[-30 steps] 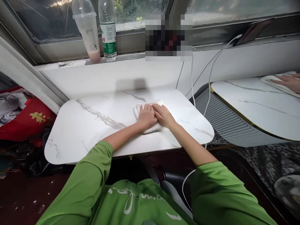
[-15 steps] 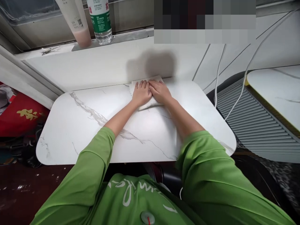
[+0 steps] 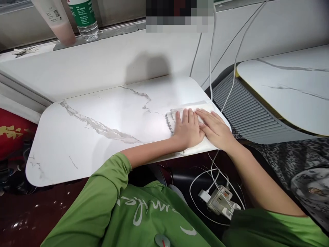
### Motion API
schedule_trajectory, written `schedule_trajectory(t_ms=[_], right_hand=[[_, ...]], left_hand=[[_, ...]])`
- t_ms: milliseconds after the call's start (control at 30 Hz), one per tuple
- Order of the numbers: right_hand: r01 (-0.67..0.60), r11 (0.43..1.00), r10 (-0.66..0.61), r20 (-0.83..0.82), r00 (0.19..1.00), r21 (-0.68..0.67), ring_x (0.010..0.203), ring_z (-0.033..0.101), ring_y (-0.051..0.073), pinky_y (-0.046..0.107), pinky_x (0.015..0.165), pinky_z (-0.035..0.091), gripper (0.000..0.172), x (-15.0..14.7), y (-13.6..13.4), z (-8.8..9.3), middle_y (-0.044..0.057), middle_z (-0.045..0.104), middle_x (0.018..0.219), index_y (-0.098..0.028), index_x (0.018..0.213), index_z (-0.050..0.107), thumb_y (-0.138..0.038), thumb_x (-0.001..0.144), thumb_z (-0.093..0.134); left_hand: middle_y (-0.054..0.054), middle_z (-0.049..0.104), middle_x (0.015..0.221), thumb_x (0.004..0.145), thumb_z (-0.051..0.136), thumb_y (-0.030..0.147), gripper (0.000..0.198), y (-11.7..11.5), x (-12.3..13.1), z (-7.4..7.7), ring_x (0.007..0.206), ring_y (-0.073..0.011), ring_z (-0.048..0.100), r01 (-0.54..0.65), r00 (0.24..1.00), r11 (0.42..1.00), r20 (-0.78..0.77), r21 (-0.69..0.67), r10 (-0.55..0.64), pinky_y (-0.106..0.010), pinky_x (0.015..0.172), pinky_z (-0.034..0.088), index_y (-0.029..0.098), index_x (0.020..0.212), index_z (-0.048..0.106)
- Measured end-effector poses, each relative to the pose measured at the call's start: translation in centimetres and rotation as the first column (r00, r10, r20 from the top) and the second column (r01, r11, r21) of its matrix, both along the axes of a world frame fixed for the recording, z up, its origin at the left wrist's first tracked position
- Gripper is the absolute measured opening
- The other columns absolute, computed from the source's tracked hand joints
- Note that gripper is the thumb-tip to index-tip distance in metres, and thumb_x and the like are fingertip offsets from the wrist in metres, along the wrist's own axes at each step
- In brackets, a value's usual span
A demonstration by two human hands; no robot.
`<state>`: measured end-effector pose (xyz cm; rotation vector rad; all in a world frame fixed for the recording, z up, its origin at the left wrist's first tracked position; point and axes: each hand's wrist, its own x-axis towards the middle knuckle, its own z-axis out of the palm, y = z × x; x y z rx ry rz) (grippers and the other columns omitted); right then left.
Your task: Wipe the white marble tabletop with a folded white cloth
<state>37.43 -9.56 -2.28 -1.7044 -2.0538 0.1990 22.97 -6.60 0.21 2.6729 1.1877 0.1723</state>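
Observation:
A folded white cloth (image 3: 208, 107) with a ruffled left edge lies on the right end of the white marble-patterned table (image 3: 77, 147). My left hand (image 3: 189, 132) rests flat on it, fingers spread and pointing away from me. Beside it, my right hand (image 3: 216, 128) also lies flat, fingers stretched out, its fingertips near the left hand's. Both palms press on the cloth from above without gripping it. Part of the cloth is hidden beneath the hands.
A pink-bottomed tube (image 3: 58, 24) and a water bottle (image 3: 86, 22) stand on the ledge behind. White cables (image 3: 234, 79) hang at the table's right end, near a second table (image 3: 290, 75). A power strip (image 3: 219, 199) with plugs sits below the front edge.
Both hands and the cloth have moved from the table's back middle to its right end, nearer the front edge. The view has shifted right, bringing the power strip into sight.

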Motion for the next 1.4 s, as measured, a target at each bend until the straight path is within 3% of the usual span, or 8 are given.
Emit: schedule_trajectory(t_ms=[100, 200, 367, 600, 800, 1000, 1300, 1400], right_hand=[[0.014, 1.0, -0.014, 0.009, 1.0, -0.004, 0.136, 0.039, 0.026, 0.053, 0.114, 0.026, 0.054, 0.0, 0.3, 0.3, 0.007, 0.049, 0.143, -0.025, 0.143, 0.039, -0.045, 0.096, 0.023], [0.019, 1.0, -0.019, 0.018, 1.0, 0.001, 0.134, 0.042, 0.026, 0.052, 0.113, 0.028, 0.053, 0.0, 2.7, 0.6, 0.007, 0.052, 0.141, -0.024, 0.14, 0.043, -0.044, 0.095, 0.023], [0.031, 0.999, -0.032, 0.04, 0.999, 0.023, 0.134, 0.042, 0.024, 0.05, 0.113, 0.028, 0.053, 0.2, 9.0, 0.4, 0.007, 0.051, 0.141, -0.022, 0.137, 0.046, -0.04, 0.096, 0.019], [0.097, 0.993, -0.102, 0.08, 0.992, 0.07, 0.141, 0.028, 0.024, 0.048, 0.115, 0.024, 0.053, 0.6, 19.1, -0.6, 0.009, 0.049, 0.143, -0.016, 0.135, 0.049, -0.037, 0.096, 0.019], [0.124, 0.99, -0.129, 0.067, 0.989, 0.068, 0.136, 0.038, 0.027, 0.052, 0.112, 0.028, 0.053, 1.0, 22.5, -0.6, 0.009, 0.051, 0.142, -0.018, 0.135, 0.05, -0.039, 0.096, 0.019], [0.138, 0.989, -0.141, 0.062, 0.988, 0.057, 0.138, 0.036, 0.025, 0.051, 0.114, 0.025, 0.056, 0.5, 18.4, -0.8, 0.01, 0.046, 0.145, -0.016, 0.139, 0.046, -0.042, 0.096, 0.021], [-0.006, 0.996, -0.005, 0.117, 0.993, 0.093, 0.14, 0.033, 0.023, 0.05, 0.115, 0.025, 0.056, -3.5, 1.7, 0.0, 0.008, 0.039, 0.15, -0.019, 0.149, 0.028, -0.043, 0.099, 0.02], [-0.006, 0.996, -0.008, 0.143, 0.99, 0.094, 0.141, 0.03, 0.023, 0.051, 0.116, 0.024, 0.055, -5.9, -2.3, 0.4, 0.008, 0.036, 0.152, -0.021, 0.151, 0.022, -0.039, 0.1, 0.021]], left_hand=[[-0.021, 0.025, 0.154, 0.094, 0.033, 0.035, 0.064, 0.2, 0.0, 0.1, 0.144, -0.0335, 0.017, 0.018, 1.0, 1.0, -0.001, 0.013, -0.018, -0.051, 0.118, 0.009, -0.004, 0.145, 0.029], [-0.02, 0.028, 0.153, 0.094, 0.031, 0.032, 0.061, 2.2, 0.2, 0.0, 0.143, -0.0315, 0.02, -0.006, 1.0, 0.999, 0.009, 0.036, 0.006, -0.049, 0.118, 0.01, -0.002, 0.144, 0.031], [-0.018, 0.029, 0.153, 0.093, 0.029, 0.025, 0.057, 8.3, 1.5, -0.4, 0.143, -0.0292, 0.022, -0.076, 0.997, 0.997, 0.017, 0.012, 0.076, -0.049, 0.118, 0.01, 0.0, 0.144, 0.032], [-0.015, 0.033, 0.152, 0.096, 0.025, 0.023, 0.054, 18.1, 2.4, -1.1, 0.142, -0.026, 0.024, -0.079, 0.996, 0.995, 0.057, 0.058, 0.075, -0.047, 0.118, 0.012, 0.001, 0.144, 0.034], [-0.017, 0.044, 0.144, 0.093, 0.03, 0.019, 0.049, 21.4, 2.7, -1.6, 0.135, -0.027, 0.037, -0.078, 0.987, 0.981, 0.152, 0.176, 0.051, -0.049, 0.115, 0.02, 0.005, 0.138, 0.045], [-0.015, 0.039, 0.148, 0.092, 0.033, 0.024, 0.054, 18.1, 1.5, -1.6, 0.139, -0.0264, 0.031, -0.044, 0.992, 0.984, 0.123, 0.174, 0.022, -0.049, 0.116, 0.016, 0.003, 0.141, 0.04], [-0.022, 0.029, 0.152, 0.093, 0.033, 0.033, 0.062, 2.5, -3.5, -0.2, 0.142, -0.0351, 0.023, 0.069, 0.998, 0.988, -0.012, 0.136, -0.068, -0.056, 0.114, 0.018, -0.004, 0.143, 0.032], [-0.022, 0.028, 0.152, 0.094, 0.033, 0.034, 0.064, -0.9, -5.8, 0.1, 0.142, -0.0357, 0.021, 0.102, 0.995, 0.988, -0.027, 0.116, -0.099, -0.055, 0.114, 0.018, -0.005, 0.143, 0.031]])
